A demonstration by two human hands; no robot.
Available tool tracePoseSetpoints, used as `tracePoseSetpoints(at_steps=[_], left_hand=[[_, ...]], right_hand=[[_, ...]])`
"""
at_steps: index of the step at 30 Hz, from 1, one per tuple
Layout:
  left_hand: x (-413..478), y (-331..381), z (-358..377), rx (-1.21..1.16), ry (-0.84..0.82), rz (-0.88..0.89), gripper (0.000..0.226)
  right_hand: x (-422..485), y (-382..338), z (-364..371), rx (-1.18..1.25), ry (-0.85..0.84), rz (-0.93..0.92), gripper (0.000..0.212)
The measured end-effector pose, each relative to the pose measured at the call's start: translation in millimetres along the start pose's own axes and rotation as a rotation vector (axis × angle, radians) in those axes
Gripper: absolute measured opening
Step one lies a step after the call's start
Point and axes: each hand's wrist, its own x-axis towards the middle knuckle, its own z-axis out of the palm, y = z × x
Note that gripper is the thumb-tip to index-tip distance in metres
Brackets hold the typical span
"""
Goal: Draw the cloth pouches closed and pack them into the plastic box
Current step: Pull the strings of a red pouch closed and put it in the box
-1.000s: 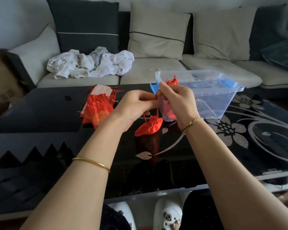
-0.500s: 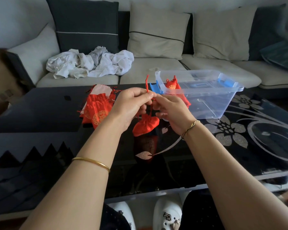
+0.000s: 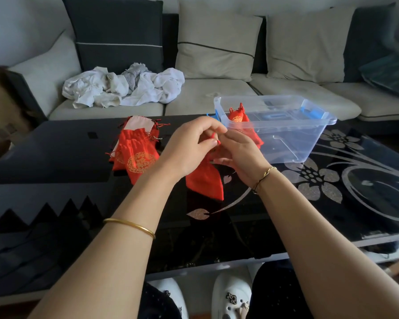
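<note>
Black table (image 3: 55,157), left hand (image 3: 189,146) and right hand (image 3: 240,155) pinching cord of red pouch (image 3: 205,180), plastic box (image 3: 309,137) by far edge

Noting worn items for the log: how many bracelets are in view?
2. A plain gold bracelet sits on the left forearm, and a thinner twisted bracelet on the right wrist. None seems hidden.

Reaches forward with both forearms, converging at centre. Pinches red drawstring (image 3: 218,142) between thumb and forefinger of left hand (image 3: 189,146), knuckles up. Grips same drawstring with curled fingers of right hand (image 3: 238,154), just beside, fingertips meeting.
</note>
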Motion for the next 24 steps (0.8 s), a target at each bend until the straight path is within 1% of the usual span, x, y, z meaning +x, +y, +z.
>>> tracePoseSetpoints(at_steps=[2, 4, 7, 10, 12, 15, 19, 21, 24], left_hand=[[0, -4, 3, 0.144, 0.088, 0.097, 0.030], [0, -9, 4, 0.207, 0.169, 0.171, 0.034], [-1, -12, 6, 0.207, 0.241, 0.191, 0.038], [0, -13, 5, 0.177, 0.283, 0.204, 0.037], [0, -15, 6, 0.123, 0.308, 0.187, 0.031], [0, -15, 7, -0.080, 0.301, 0.043, 0.017], [-3, -19, 6, -0.323, 0.258, -0.122, 0.015], [-3, -21, 4, -0.372, 0.256, -0.187, 0.014], [-4, -23, 0, -0.355, 0.281, -0.317, 0.017]], right_hand=[[-2, 2, 0, 0.033, -0.088, 0.047, 0.021], [-2, 3, -2, 0.089, -0.171, 0.099, 0.018], [-2, 5, -5, 0.158, -0.261, 0.149, 0.018], [-2, 7, -5, 0.194, -0.308, 0.135, 0.018], [-1, 6, -6, 0.219, -0.287, 0.136, 0.018], [1, 5, -8, 0.310, -0.203, 0.151, 0.023], [3, 5, -8, 0.352, -0.086, 0.150, 0.031], [5, 7, -8, 0.328, -0.023, 0.149, 0.034], [9, 12, -12, 0.279, 0.122, 0.157, 0.038]])
